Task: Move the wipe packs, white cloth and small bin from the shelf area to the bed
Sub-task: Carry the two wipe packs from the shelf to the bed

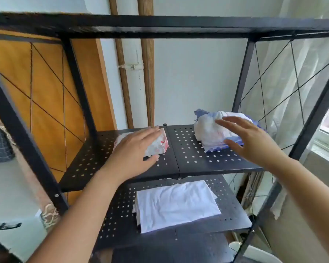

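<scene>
Two wipe packs lie on the upper perforated black shelf (190,160). The red-and-white wipe pack (160,145) is at the left, and my left hand (135,149) rests over it with fingers spread, thumb by its front edge. At the right lies the blue-and-white wipe pack (209,131), crumpled and open. My right hand (249,139) hovers at its near right side, fingers apart, holding nothing. A folded white cloth (177,204) lies flat on the shelf below. I see no small bin.
The black metal rack has thin cross wires on both sides and a top bar (160,25) near my head. An orange wooden panel (46,88) stands behind at the left, a sheer curtain (300,73) and window at the right. A white rounded object (254,251) sits low right.
</scene>
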